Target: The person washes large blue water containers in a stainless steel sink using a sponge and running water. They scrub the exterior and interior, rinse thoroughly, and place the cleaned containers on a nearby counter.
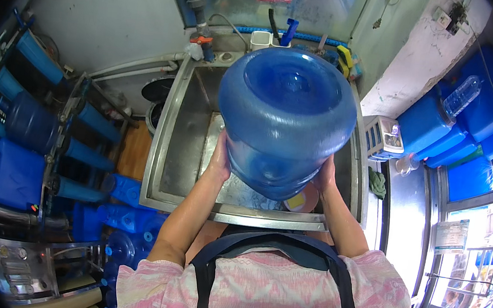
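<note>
A large blue water jug (286, 116) hangs over the steel sink (181, 171), its round base tilted up and away from me. My left hand (220, 157) presses against the jug's left side. On the opposite side, my right hand (327, 173) grips it too, with most of the fingers hidden behind the jug. Beneath, partly covered by the jug, a pinkish round bowl (310, 200) with a yellow sponge (295, 202) lies in the sink.
A tap with an orange handle (201, 40) stands at the sink's back left. Along the back rim are a white container (261, 39) and a blue brush (289, 31). Several blue jugs (122, 248) stand at the lower left. Blue containers (423, 127) are stacked at the right.
</note>
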Demonstrator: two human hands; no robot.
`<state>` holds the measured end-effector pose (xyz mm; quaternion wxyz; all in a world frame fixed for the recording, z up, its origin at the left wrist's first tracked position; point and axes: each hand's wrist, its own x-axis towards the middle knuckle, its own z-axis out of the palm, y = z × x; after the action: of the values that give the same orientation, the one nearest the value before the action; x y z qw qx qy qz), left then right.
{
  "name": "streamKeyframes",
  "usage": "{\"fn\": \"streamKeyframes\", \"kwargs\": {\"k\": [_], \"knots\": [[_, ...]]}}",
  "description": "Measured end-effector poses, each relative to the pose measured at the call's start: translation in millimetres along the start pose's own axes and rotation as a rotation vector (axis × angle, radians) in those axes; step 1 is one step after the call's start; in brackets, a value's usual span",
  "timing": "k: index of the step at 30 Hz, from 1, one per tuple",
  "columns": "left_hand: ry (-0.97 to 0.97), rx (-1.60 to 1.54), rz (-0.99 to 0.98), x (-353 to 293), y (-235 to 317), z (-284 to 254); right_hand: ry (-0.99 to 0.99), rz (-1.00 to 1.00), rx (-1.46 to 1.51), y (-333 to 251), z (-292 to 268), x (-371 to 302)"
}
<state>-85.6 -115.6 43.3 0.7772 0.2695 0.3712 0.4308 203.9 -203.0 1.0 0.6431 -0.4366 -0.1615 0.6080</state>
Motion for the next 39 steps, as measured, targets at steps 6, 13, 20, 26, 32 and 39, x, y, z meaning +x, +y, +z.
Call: {"fn": "streamKeyframes", "kwargs": {"k": [6,13,20,26,32,39], "knots": [[0.004,0.050,0.003,-7.7,29.1,-16.4,0.025,-0.177,-0.201,22.3,22.3,5.6],[-0.092,0.020,-0.079,-10.1,44.6,-31.0,0.058,-0.172,-0.163,32.3,37.2,-2.5],[-0.176,0.040,-0.128,-6.8,51.0,-13.5,0.152,-0.300,-0.021,26.6,68.8,-41.9],[-0.208,0.158,0.002,-0.2,31.7,-7.7,0.210,-0.296,-0.068,27.6,53.0,-67.4],[-0.297,-0.010,-0.252,17.4,37.8,28.1,0.139,-0.306,0.233,8.3,38.8,-87.9],[-0.595,0.174,0.156,-12.1,30.2,128.5,0.153,-0.491,-0.149,-89.5,-24.7,-151.8]]}}
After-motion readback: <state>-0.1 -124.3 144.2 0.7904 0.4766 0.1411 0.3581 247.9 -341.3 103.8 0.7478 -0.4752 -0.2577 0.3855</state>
